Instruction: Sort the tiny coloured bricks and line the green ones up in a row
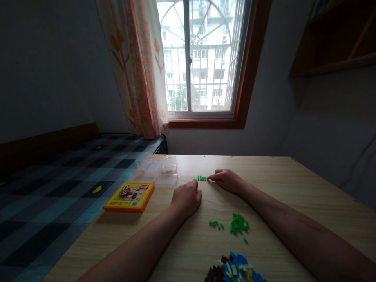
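View: head, the only one.
Green row: five small bricks (201, 178) on the far half of the bench (282, 172); line runs left-right, each brick's long axis looks near-far.
Row vs fingers: row lies just left of the right fingertips, and far and slightly right of the left fingers; right hand nearer.
Right hand: (225, 179) index finger stretched left, tip at the row's right-end brick, seems touching; other fingers curled under. Thumb gap hidden, can't tell if pinching.
Left hand: (188, 197) near side of row, loosely curled, knuckles up, apparently on bench; no brick visible in it, fingers' underside hidden, can't tell if holding.
Green heap: (239, 224) near side of both hands, between forearms.
Green strays: (216, 224) just left of heap.
Mixed heap: (235, 270) blue, brown, yellowish bricks, near edge of view.
Orange box: (129, 197) left of left hand, flat.
Clear tray: (166, 172) far side of box, left of row.
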Motion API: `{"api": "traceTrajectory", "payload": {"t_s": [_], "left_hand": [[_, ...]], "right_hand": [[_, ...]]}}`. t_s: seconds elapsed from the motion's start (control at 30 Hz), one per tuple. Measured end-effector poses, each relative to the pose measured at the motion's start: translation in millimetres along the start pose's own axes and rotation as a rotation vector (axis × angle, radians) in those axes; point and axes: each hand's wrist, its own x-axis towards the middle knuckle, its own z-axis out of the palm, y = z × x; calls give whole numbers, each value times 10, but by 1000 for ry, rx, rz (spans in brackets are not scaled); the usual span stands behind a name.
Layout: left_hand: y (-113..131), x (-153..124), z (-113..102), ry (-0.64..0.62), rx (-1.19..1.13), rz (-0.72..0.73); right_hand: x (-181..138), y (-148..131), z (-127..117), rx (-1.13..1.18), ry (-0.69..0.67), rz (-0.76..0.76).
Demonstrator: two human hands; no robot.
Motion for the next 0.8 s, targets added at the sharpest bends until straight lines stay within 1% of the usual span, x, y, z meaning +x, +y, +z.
{"api": "traceTrajectory", "payload": {"t_s": [0.2,0.4,0.57,0.73,0.8], "left_hand": [[18,-10,-26,-19,-11,-28],[-15,0,16,13,-8,8],[2,-2,1,-8,-15,-12],[0,1,13,-7,-13,-19],[-10,6,30,1,-11,-12]], "right_hand": [[-6,-35,2,-36,4,21],[-12,-43,-1,-66,3,35],[-12,-41,0,-65,-4,22],[-16,-32,17,-78,54,40],[-16,-26,23,-79,57,46]]}}
